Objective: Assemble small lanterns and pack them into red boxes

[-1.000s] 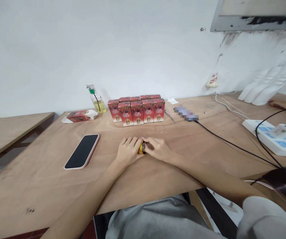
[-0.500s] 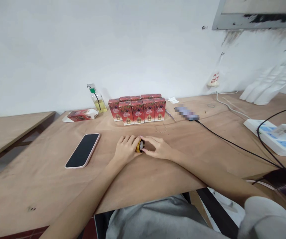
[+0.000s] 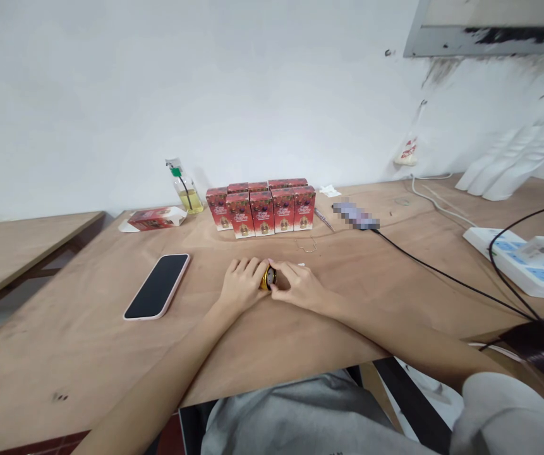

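Over the table, a small gold cylinder-shaped object (image 3: 265,279) lies on its side, with a dark rim and a pale grey disc in the end that faces right. My left hand (image 3: 243,281) is wrapped round its body and hides much of it. From the right, my right hand (image 3: 300,287) pinches the rim between thumb and fingertips. Just beyond both hands stand several red printed boxes (image 3: 263,213) in rows. A thin bent wire (image 3: 306,244) rests on the tabletop between boxes and hands.
A phone (image 3: 158,286) lies left of my hands, with a red box on its side (image 3: 157,218) and a pump bottle (image 3: 187,193) behind it. A screwdriver-like tool (image 3: 323,218), a pixelated device (image 3: 356,215) on a black cable and a white power strip (image 3: 520,262) are on the right.
Both hands stay on the gold object, which has shifted very slightly right. My right fingers are bent more around its rim. A small white bit now shows behind my right hand.
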`<control>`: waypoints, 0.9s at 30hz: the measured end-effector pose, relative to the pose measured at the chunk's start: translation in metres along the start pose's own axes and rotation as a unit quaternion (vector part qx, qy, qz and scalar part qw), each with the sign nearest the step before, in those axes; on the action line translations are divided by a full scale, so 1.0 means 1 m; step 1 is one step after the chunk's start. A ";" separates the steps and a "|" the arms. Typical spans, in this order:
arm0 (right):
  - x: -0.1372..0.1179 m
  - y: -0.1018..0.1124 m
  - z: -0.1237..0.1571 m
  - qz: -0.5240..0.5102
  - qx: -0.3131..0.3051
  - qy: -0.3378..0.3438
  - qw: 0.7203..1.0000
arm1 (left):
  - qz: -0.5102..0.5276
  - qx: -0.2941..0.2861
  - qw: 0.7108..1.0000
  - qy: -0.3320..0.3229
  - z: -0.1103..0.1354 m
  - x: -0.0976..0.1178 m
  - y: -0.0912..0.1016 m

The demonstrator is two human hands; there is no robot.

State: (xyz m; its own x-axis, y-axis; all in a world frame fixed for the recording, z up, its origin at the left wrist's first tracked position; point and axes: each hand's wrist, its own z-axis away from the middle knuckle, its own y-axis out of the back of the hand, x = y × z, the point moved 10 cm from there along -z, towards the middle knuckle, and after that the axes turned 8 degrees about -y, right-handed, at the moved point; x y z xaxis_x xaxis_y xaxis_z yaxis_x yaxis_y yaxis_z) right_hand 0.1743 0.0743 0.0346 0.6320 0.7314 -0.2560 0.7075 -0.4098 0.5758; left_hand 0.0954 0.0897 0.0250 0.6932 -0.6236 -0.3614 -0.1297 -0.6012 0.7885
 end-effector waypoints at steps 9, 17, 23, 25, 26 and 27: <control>0.002 0.001 0.001 -0.004 0.019 -0.021 1.000 | 0.013 0.011 1.000 0.016 -0.001 -0.003 0.004; 0.000 -0.001 -0.001 -0.039 -0.008 0.001 0.999 | 0.014 0.019 1.000 0.019 -0.001 -0.006 0.008; -0.001 -0.001 -0.003 -0.044 -0.027 0.000 0.999 | 0.017 0.018 0.999 0.024 -0.001 -0.008 0.008; -0.001 -0.001 -0.003 -0.043 -0.028 0.000 0.999 | 0.013 0.021 0.999 0.027 -0.001 -0.009 0.009; -0.002 0.000 -0.003 -0.041 -0.025 0.000 0.999 | 0.010 0.022 0.999 0.029 -0.001 -0.009 0.009; -0.002 0.002 -0.003 -0.039 -0.021 0.002 0.999 | 0.007 0.024 0.999 0.030 -0.001 -0.010 0.010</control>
State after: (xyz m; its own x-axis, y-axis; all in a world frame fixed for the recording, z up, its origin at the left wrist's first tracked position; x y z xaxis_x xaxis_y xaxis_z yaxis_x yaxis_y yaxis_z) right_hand 0.1728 0.0737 0.0388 0.5743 0.7621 -0.2989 0.7409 -0.3286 0.5857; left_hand 0.0883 0.0903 0.0370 0.7315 -0.6024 -0.3193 -0.1729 -0.6169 0.7678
